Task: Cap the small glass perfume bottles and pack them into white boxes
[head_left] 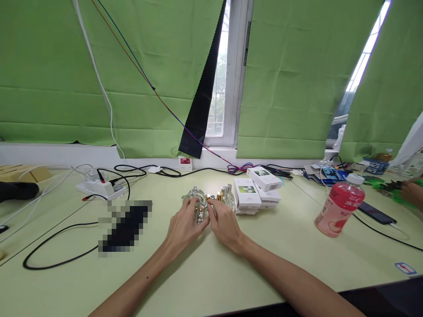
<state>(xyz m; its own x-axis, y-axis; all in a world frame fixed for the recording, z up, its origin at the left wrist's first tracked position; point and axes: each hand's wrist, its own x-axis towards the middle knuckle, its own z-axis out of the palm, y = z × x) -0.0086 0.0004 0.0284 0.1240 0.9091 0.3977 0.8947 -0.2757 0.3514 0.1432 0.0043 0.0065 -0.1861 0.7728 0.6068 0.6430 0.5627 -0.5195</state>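
In the middle of the table, small clear glass bottles with gold and silver caps stand close together, like perfume bottles. My left hand [187, 216] curls around one glass bottle [200, 215] with a gold top, thumb on its near side. Behind those fingers is a rounder clear glass piece [194, 193]. My right hand [226, 225] almost meets the left one, its fingers bent together beside the gold caps; what they grip is hidden. Just beyond it rise slim bottles with silver caps [229, 189]. White boxes [247, 198] with a green picture are stacked right of the bottles.
A pink drink bottle [340, 204] stands at the right, with a phone [376, 212] behind it. At the left lie a power strip [102, 187], loose cables and a pixelated dark object [127, 226]. Another person's hand [413, 192] shows at the far right edge.
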